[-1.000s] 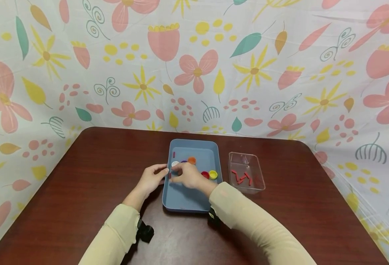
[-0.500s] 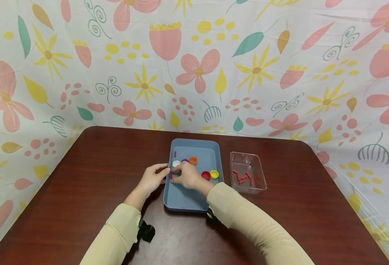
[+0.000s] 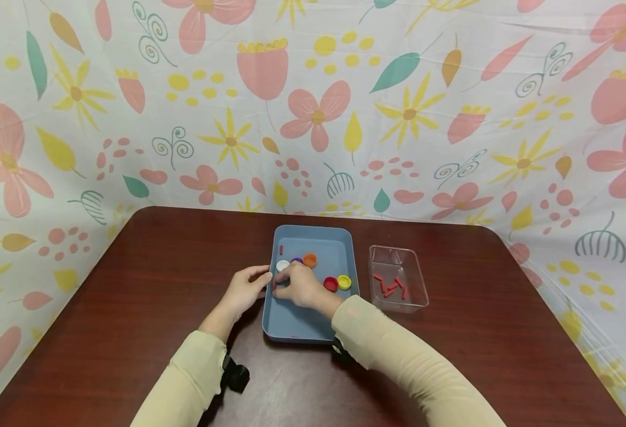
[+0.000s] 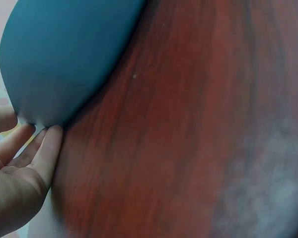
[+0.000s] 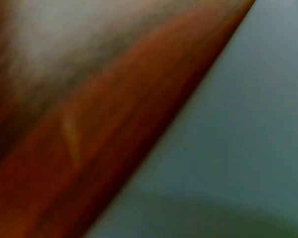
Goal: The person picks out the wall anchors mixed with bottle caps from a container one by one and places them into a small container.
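My left hand (image 3: 244, 290) rests its fingertips against the outer left wall of the blue tray (image 3: 302, 323). In the left wrist view the fingers of the left hand (image 4: 20, 173) touch the low side of the tray (image 4: 69, 54). My right hand (image 3: 304, 286) reaches inside the tray, thumb and index finger pinching a small red stick (image 3: 275, 285) beside the left wall. Just beyond it lie a white cap (image 3: 283, 265), a partly hidden purple cap (image 3: 297, 260) and an orange cap (image 3: 310, 260). The right wrist view is blurred and shows no fingers.
A red cap (image 3: 331, 284) and a yellow cap (image 3: 344, 282) sit by the tray's right wall. Another dark red stick (image 3: 281, 250) lies near its far left corner. Right of the tray stands a clear plastic box (image 3: 411, 261) holding several red sticks (image 3: 390, 289).
Both hands stay almost in place; the right hand keeps its pinch by the tray's left wall. The slight shift of the whole view comes from the head camera.
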A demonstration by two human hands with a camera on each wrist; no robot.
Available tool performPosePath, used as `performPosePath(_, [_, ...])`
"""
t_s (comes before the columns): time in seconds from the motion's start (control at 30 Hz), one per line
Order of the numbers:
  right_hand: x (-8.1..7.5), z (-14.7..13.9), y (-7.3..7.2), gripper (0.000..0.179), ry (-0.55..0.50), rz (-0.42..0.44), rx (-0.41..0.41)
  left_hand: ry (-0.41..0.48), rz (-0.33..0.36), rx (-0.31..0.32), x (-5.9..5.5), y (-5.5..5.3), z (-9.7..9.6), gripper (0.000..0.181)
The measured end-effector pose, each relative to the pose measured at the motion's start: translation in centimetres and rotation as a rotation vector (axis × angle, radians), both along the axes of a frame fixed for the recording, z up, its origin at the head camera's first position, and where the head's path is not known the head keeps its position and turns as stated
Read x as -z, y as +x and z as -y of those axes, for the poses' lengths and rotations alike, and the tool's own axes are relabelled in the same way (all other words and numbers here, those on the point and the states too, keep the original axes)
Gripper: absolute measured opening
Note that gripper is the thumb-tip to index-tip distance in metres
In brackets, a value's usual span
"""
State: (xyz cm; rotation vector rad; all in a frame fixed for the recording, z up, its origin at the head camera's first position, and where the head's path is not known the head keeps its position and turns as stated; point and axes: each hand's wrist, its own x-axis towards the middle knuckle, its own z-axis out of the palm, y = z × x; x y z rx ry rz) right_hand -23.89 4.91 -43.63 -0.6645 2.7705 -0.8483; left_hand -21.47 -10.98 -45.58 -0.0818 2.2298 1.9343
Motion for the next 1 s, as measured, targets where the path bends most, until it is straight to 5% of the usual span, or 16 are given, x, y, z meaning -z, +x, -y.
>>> performPosePath(0.37, [-0.3, -0.2, 0.2, 0.025, 0.056, -0.043, -0.030, 0.014, -0.009, -0.017, -0.1, 0.1, -0.2, 0.037])
performPosePath(1.0, [-1.8, -3.1, 0.4, 0.024, -0.125, -0.064, 0.022, 0.010, -0.028, -0.034, 0.1, 0.2, -0.3, 0.037])
